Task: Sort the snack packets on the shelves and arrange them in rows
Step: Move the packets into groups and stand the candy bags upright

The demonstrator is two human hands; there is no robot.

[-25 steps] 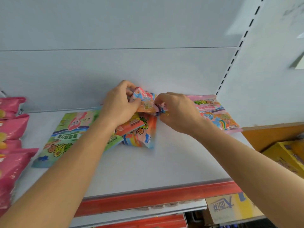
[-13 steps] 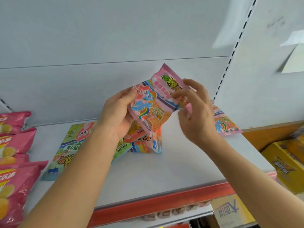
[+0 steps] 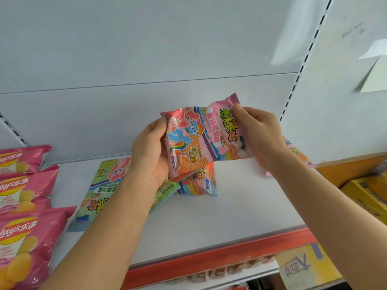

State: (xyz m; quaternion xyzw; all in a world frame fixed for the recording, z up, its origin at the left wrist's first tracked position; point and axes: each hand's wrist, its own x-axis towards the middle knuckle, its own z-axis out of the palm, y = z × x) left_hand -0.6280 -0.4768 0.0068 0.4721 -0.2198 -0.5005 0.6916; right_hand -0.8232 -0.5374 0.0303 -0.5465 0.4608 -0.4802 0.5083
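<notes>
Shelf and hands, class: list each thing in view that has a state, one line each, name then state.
pink pony packet: lifted off the shelf, gripped at both ends
left hand: gripping the packet's left end
right hand: gripping its right end
green packet: lying flat on the shelf
orange packet: lying on the shelf
Lay's bags: lined up at left

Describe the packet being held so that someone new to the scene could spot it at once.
Above the white shelf, mid-frame, both hands hold a pink packet: left hand, right hand. Unlike the green packet lying below, it is off the shelf and shows a blue rainbow-maned pony.
</notes>
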